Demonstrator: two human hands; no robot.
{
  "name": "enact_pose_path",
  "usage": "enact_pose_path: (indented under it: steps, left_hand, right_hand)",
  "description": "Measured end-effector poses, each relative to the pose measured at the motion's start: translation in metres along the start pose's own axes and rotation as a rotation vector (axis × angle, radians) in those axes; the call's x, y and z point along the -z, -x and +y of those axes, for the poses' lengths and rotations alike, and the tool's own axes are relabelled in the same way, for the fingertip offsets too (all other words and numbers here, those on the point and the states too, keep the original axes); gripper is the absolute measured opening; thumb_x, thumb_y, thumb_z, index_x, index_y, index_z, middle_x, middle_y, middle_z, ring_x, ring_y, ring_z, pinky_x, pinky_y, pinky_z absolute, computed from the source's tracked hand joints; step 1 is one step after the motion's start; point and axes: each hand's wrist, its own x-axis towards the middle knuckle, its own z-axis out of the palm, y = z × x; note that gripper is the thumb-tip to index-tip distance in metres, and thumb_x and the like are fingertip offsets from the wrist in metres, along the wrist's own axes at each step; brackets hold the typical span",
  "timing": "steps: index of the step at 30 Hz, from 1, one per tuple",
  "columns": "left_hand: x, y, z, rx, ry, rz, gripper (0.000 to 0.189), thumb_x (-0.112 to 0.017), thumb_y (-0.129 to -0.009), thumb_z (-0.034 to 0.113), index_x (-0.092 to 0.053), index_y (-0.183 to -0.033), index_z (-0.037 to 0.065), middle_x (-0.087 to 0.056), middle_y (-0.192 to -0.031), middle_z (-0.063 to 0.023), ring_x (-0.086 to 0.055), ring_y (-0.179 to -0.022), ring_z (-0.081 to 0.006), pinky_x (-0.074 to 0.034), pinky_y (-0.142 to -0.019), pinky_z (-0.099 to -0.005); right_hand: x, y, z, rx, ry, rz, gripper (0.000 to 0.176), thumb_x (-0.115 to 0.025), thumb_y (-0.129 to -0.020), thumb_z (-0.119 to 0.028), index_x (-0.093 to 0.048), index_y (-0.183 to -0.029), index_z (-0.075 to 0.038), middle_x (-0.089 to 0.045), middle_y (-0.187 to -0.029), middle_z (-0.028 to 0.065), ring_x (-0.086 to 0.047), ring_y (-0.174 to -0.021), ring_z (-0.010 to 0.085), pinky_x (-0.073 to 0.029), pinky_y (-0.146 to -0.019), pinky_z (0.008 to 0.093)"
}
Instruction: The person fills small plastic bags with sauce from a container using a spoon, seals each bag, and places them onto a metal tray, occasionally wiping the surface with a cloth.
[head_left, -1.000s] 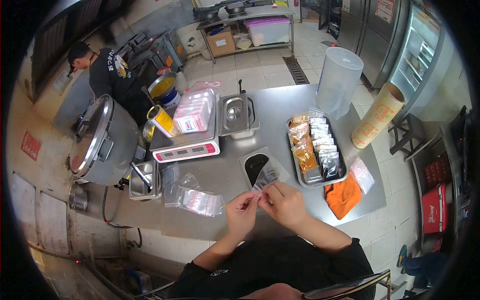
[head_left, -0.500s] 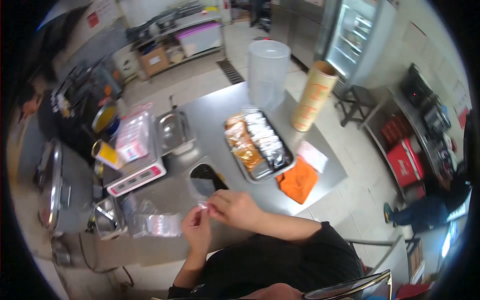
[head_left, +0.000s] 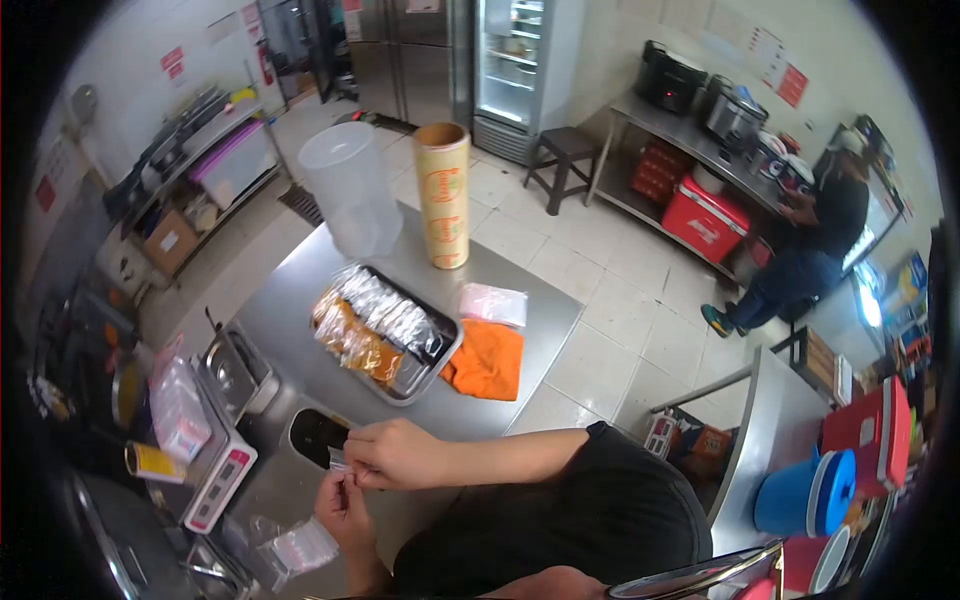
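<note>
My left hand (head_left: 345,507) and my right hand (head_left: 396,453) meet at the table's near side, fingers closed in a pinch. Between their fingertips is a small clear plastic bag (head_left: 338,460); most of it is hidden. Just beyond them, a metal container (head_left: 312,436) holds something dark. Below and left of my left hand lies a pack of clear plastic bags (head_left: 303,546). Farther off, a metal tray (head_left: 428,383) carries orange-brown filled packets (head_left: 352,338) and silvery plastic-wrapped packets (head_left: 385,308).
An orange cloth (head_left: 486,360) and a pink-white packet (head_left: 494,304) lie right of the tray. Behind stand a film roll (head_left: 443,200) and a translucent bin (head_left: 350,190). A scale (head_left: 218,487) sits at left. Another person (head_left: 800,235) stands at the far counter.
The camera view has swung to the right, so the table appears farther left and more of the far counter shows. My hands stay together, still pinching the small bag.
</note>
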Motion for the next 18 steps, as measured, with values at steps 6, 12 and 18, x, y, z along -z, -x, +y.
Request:
enact_pose_path:
  steps: [6, 12, 18]
  left_hand:
    - [-0.014, -0.009, 0.01, -0.019, -0.036, 0.03, 0.007, -0.051, -0.092, 0.004, -0.057, -0.091, -0.001, -0.058, -0.079, -0.0037, -0.052, -0.07, -0.0068, -0.041, -0.059, -0.0187]
    - [-0.015, -0.01, 0.002, 0.022, -0.067, 0.007, 0.008, -0.052, -0.091, 0.004, -0.057, -0.089, -0.002, -0.059, -0.079, -0.0048, -0.053, -0.066, -0.0074, -0.043, -0.055, -0.0183]
    - [-0.007, -0.016, -0.006, -0.117, -0.009, -0.015, 0.007, -0.052, -0.09, 0.002, -0.057, -0.086, 0.0, -0.056, -0.077, -0.0016, -0.049, -0.066, -0.0058, -0.039, -0.055, -0.0181]
  right_hand:
    - [0.018, 0.002, 0.002, -0.146, -0.239, 0.04, 0.017, -0.063, -0.074, -0.014, -0.055, -0.081, -0.002, -0.056, -0.078, 0.0125, -0.06, -0.068, 0.0312, -0.048, -0.059, 0.0395]
    - [0.019, 0.01, 0.003, -0.207, -0.231, 0.01, 0.016, -0.065, -0.076, -0.014, -0.057, -0.082, -0.001, -0.058, -0.077, 0.0123, -0.061, -0.067, 0.0291, -0.049, -0.059, 0.0374]
    - [0.021, 0.01, -0.009, -0.314, -0.419, 0.047, 0.015, -0.066, -0.075, -0.008, -0.063, -0.088, -0.001, -0.061, -0.079, 0.0136, -0.063, -0.067, 0.0292, -0.049, -0.06, 0.037]
